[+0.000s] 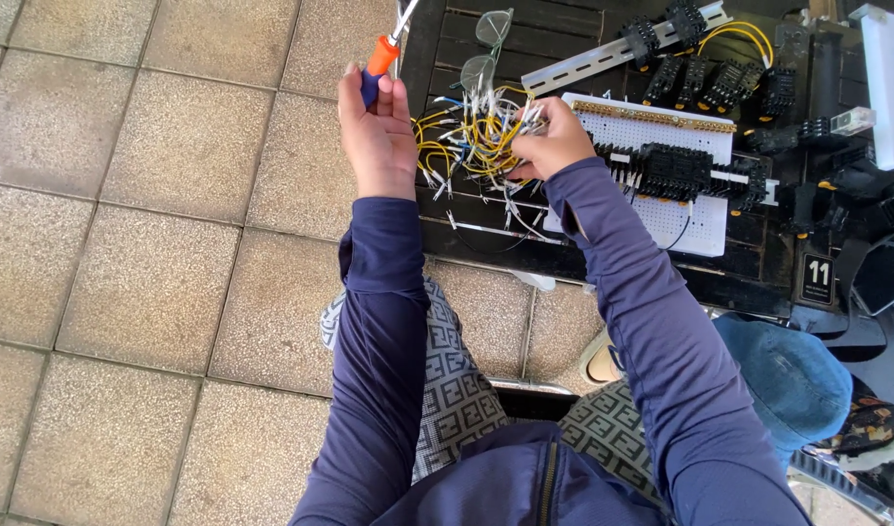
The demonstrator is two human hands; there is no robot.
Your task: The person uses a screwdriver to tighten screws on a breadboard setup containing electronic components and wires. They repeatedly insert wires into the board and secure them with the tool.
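Two hands at work over a tangle of wires on a dark slatted table.

The left hand [377, 131] has its fingers wrapped around the orange-and-blue handle of a screwdriver [383, 54], held upright just left of the table [466, 234] edge. The right hand [554, 136] has its fingers pinched into a bundle of yellow wires with white ferrules [471, 141], which lies on the table between the two hands. Beside it sits a white perforated panel [700, 219] carrying black relay sockets [676, 170]; clear safety glasses [486, 49] lie above the wires.
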